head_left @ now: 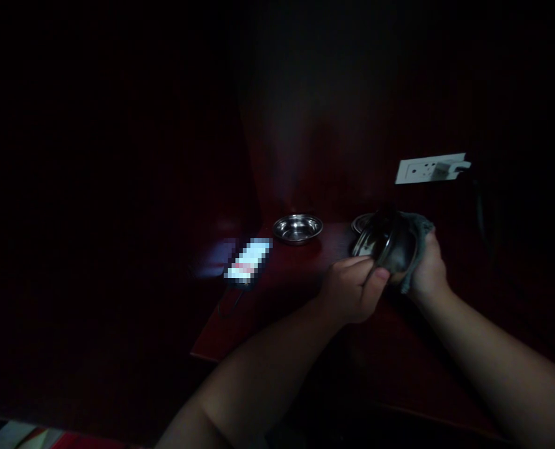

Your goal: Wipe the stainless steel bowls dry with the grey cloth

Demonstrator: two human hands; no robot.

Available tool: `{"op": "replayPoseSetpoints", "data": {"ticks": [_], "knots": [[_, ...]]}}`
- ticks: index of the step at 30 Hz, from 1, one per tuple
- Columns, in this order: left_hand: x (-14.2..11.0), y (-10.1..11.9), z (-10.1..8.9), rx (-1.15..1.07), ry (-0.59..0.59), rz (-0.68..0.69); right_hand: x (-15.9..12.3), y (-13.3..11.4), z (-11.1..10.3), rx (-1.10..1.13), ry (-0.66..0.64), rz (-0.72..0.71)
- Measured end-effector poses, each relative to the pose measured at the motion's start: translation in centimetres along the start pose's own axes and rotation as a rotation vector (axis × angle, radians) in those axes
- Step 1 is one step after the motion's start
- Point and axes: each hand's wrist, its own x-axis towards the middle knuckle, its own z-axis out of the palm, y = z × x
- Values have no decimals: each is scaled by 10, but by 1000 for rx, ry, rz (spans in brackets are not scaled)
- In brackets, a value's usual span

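My left hand (350,290) is closed on the rim of a shiny metal bowl (384,244), thumb on the near side. The bowl is tilted on its side above the table. On its right, my right hand (431,267) holds a grey-green cloth (414,249) pressed against the bowl; most of those fingers are hidden behind the cloth. A second steel bowl (298,229) stands upright on the table to the left. Behind the held bowl, the edge of another metal dish (360,222) shows in part.
A lit phone (248,262) with a cable lies at the left edge of the dark red table (221,340). On the back wall is a white socket plate (411,172) with a plug (456,168) in it. Surroundings are very dark.
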Motion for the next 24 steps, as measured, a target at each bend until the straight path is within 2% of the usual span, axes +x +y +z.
{"op": "replayPoseSetpoints", "data": {"ticks": [3, 5, 7, 11, 13, 15, 18, 24], "knots": [[0, 0, 0, -26, -6, 7, 1, 2, 0, 3, -9, -41], [-1, -1, 0, -34, -4, 0, 0, 0, 0, 6, -76, -95], [-1, -1, 0, -37, 3, -22, 0, -3, -2, -60, -196, -260], [0, -2, 1, -33, 19, -68, -3, -11, -7, -382, -474, -758], [1, -3, 1, -23, 31, -89, -5, -15, -8, -503, -510, -912], [2, -2, 1, -14, 41, -96, -6, -18, -7, -563, -527, -1005], [2, -1, 0, -4, 45, -80, -8, -19, -7, -545, -520, -964], [1, -1, 1, 2, 16, -32, -2, -13, -8, -317, -472, -530]]}}
